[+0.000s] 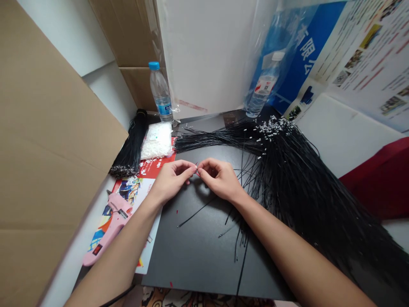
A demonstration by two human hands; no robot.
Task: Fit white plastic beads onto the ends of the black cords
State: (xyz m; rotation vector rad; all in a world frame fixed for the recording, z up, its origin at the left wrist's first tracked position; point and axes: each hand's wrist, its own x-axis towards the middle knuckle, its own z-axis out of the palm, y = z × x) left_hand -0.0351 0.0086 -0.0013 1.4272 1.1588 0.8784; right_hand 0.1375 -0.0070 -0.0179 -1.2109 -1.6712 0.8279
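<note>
My left hand (172, 179) and my right hand (220, 178) meet fingertip to fingertip over a black mat (198, 256). Both are pinched on a small white piece at the end of a thin black cord (195, 212), which trails down across the mat. A large fan of black cords with white tips (294, 179) spreads out to the right of my right hand. A bag of small white pieces (157, 140) lies beyond my left hand, beside a bound bundle of black cords (131, 149).
A pink glue gun (110, 228) rests on a printed sheet at the left. Two water bottles (160, 91) (263, 89) stand at the back. Cardboard (47, 149) walls the left side; a poster (351, 51) leans at the right. A dark red object (380, 179) sits far right.
</note>
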